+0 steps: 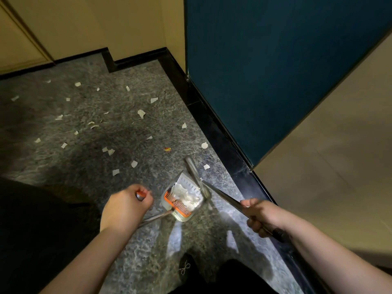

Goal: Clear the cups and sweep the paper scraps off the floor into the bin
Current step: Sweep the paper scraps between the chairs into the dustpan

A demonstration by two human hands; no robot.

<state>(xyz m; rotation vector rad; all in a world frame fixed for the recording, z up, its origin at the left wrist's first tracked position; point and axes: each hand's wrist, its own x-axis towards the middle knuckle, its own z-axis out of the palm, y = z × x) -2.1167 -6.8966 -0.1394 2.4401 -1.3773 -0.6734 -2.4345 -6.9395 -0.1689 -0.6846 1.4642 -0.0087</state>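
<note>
With the left hand (127,205) gripping the dustpan (183,198) handle and the right hand (259,215) gripping the broom (196,177) pole, tipping the pan is risking spilling its white wad among paper scraps (141,113) lying across the floor (84,107)

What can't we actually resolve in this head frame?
- Bin and cups: nowhere in the head view, outside the frame.
- Broom head: blurred behind the dustpan; its bristles can't be made out.
- Top of the dustpan handle: covered by the left hand.
- Rear end of the broom handle: hidden by the right hand and forearm.
- Left foreground floor: too dark to tell whether paper scraps lie there.
</note>
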